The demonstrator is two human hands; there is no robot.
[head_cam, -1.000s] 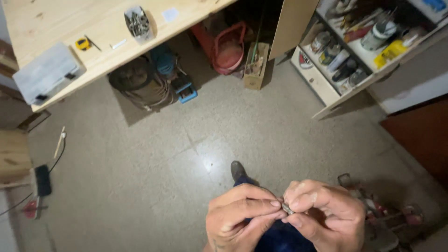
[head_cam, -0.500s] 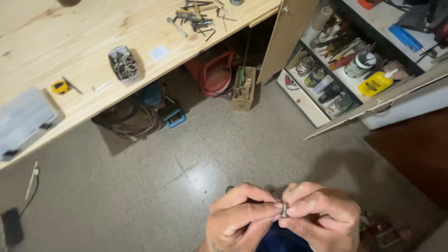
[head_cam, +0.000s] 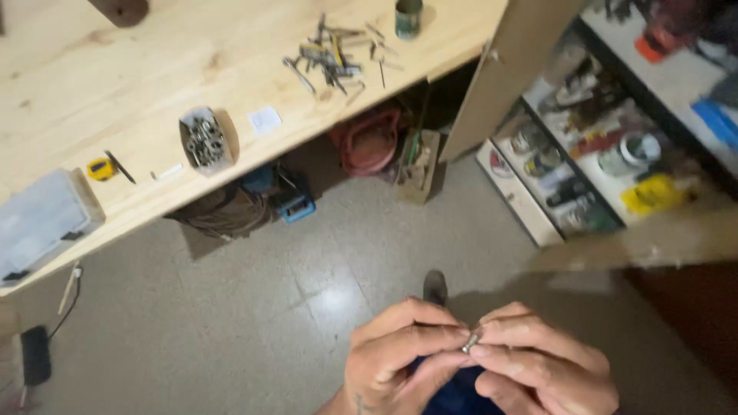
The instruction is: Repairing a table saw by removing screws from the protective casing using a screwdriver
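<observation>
Hands together low over the floor, left hand point(head_cam: 400, 357) and right hand point(head_cam: 542, 369) fingertip grips closed on a small metal piece point(head_cam: 470, 343).

This is a workshop — a home or hobby one by the look of it. A bare pale wooden counter point(head_cam: 115, 84) fills the view from nine to twelve o'clock, carrying a scatter of loose bolts and metal tools point(head_cam: 334, 61), an open tub of washers point(head_cam: 204, 140), a small yellow tape measure point(head_cam: 100, 168) and a clear plastic parts organiser point(head_cam: 38, 223). Under it sit coiled cable point(head_cam: 223, 215) and a red hose point(head_cam: 369, 142). At two o'clock, open shelves point(head_cam: 584, 177) hold tins and bottles — all above a grey tiled floor point(head_cam: 254, 323).
</observation>
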